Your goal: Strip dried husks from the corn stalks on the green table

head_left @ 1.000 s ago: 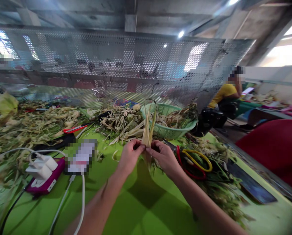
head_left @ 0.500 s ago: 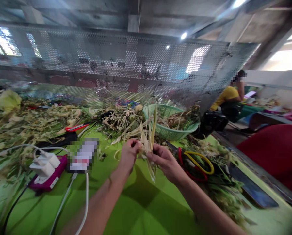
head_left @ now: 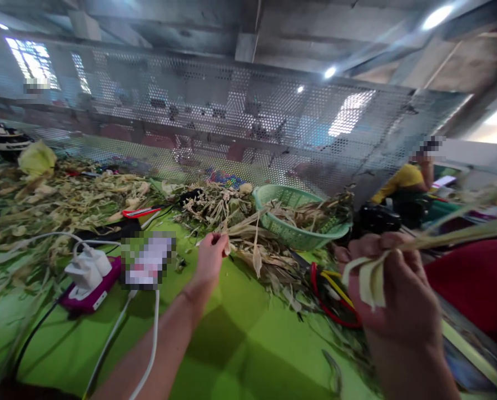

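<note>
My left hand (head_left: 210, 256) is closed in a pinch over the green table. A small pale piece of dry husk (head_left: 227, 249) shows at its fingertips. On the right, raised close to the camera, my right hand (head_left: 398, 294) is closed around long pale husk strips (head_left: 371, 283). Their folded ends hang over the fingers, and the blurred long ends point right. Behind the right hand lie scissors (head_left: 315, 283) with red and yellow handles, partly hidden. A green plastic basket (head_left: 286, 230) holding dry husks stands beyond both hands.
Loose husks (head_left: 85, 200) cover the table's left and back. A purple power strip (head_left: 90, 289) with white chargers, a cabled phone (head_left: 150, 261) and a red cutter (head_left: 142, 213) lie at left. Perforated metal panels (head_left: 198, 122) stand behind. A person in yellow (head_left: 402, 180) sits at right.
My hands have moved apart. The right hand has swung right and nearer the camera with the husk strips; the left hand stays near its place. The view has shifted slightly left.
</note>
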The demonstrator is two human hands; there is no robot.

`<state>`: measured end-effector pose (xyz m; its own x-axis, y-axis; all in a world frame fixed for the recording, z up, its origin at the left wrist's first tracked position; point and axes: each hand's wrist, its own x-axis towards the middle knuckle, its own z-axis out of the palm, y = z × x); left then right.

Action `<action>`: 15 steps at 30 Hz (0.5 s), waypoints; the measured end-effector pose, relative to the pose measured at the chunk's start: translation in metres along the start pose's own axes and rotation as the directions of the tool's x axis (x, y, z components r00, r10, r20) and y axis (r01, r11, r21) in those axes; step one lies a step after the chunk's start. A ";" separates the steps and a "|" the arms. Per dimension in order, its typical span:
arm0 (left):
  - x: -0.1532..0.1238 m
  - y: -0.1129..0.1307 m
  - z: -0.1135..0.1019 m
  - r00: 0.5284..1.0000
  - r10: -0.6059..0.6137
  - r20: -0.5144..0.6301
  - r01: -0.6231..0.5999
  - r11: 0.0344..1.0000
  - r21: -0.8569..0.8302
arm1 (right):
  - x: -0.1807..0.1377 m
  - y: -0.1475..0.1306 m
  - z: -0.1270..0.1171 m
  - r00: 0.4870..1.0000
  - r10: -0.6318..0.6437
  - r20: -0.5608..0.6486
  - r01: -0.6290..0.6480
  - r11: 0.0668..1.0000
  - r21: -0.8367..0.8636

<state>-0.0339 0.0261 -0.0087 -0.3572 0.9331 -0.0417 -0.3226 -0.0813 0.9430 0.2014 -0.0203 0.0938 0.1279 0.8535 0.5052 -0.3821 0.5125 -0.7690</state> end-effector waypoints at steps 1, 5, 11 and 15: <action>-0.001 -0.001 0.002 1.000 0.002 0.011 -0.002 1.000 0.013 | -0.001 0.004 0.002 1.000 0.021 -0.016 -0.021 1.000 -0.011; -0.011 -0.005 0.014 0.992 0.023 0.125 -0.033 0.996 0.080 | -0.013 0.035 0.019 0.955 0.294 0.033 -0.289 0.950 -0.118; -0.030 -0.004 0.024 0.947 0.097 0.307 -0.151 0.975 0.160 | -0.029 0.083 0.033 0.838 0.530 0.132 -0.478 0.828 -0.292; -0.038 0.000 0.024 0.936 0.044 0.349 -0.117 0.975 0.190 | -0.028 0.102 0.023 0.878 0.464 0.119 -0.386 0.832 -0.398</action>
<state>0.0006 -0.0007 0.0012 -0.0432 0.9921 0.1178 -0.1063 -0.1218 0.9868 0.1378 0.0056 0.0104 -0.1737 0.9757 0.1336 -0.0030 0.1352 -0.9908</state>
